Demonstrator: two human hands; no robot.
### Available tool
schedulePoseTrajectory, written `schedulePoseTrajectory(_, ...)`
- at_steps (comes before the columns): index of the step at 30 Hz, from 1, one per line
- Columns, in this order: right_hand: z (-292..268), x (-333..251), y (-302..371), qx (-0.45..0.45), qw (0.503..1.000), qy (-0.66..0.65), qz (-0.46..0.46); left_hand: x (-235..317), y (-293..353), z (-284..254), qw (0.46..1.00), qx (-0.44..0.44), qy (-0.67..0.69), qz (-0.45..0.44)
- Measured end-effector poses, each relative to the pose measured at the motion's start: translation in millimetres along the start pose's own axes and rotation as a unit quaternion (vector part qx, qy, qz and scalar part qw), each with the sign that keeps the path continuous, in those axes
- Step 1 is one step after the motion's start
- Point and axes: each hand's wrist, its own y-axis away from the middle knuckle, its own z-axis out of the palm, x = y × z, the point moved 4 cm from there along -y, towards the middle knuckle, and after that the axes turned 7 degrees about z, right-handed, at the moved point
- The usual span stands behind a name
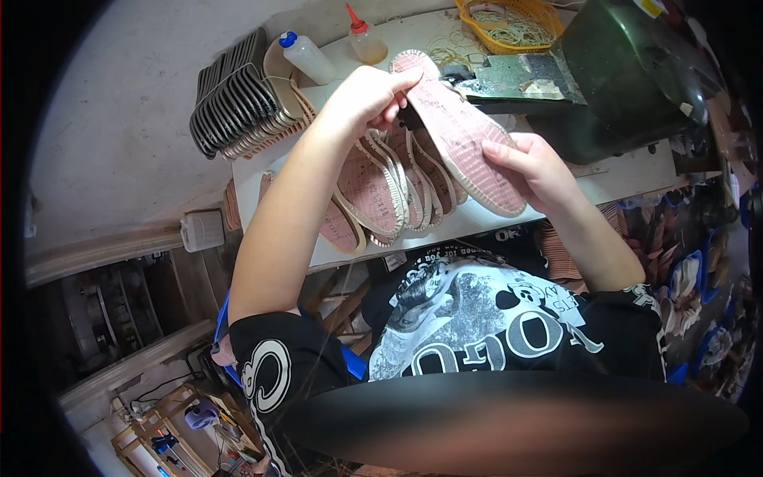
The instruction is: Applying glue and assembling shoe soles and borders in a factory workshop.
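A pink insole (465, 131) with a pale edge is held up at a slant above the table. My left hand (372, 94) pinches its far, narrower end between thumb and fingers. Around the near right end, my right hand (534, 168) has its thumb on the pink face and its fingers behind. Below and to the left, several similar pink insoles (369, 189) with pale rims lie overlapping in a row on the white table (324, 253). Part of that row is hidden behind my left hand and the raised insole.
A bundle of dark soles (238, 91) stands at the back left. Beside it are a blue-capped bottle (308, 57) and a red-tipped bottle (367, 44). A yellow basket (509, 24) holds elastic bands at the back. A large dark green machine (628, 75) occupies the right.
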Motion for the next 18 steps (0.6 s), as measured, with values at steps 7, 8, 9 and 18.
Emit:
schedulePoseTrajectory(7,19,-6,-43,-0.003,0.997,-0.064,-0.033,-6,-35,-24,0.997,0.051,0.035,0.043)
schedulePoseTrajectory(8,26,-4,-49,0.01,0.994,-0.094,-0.051,-5,-39,-31,0.997,0.037,0.037,0.05)
schedulePoseTrajectory(9,36,-4,-55,0.017,0.99,-0.123,-0.068,-10,-33,-38,0.997,0.049,0.038,0.051)
schedulePoseTrajectory(18,103,22,-32,-0.016,0.984,0.115,-0.133,-126,103,-85,0.948,0.248,0.147,0.134)
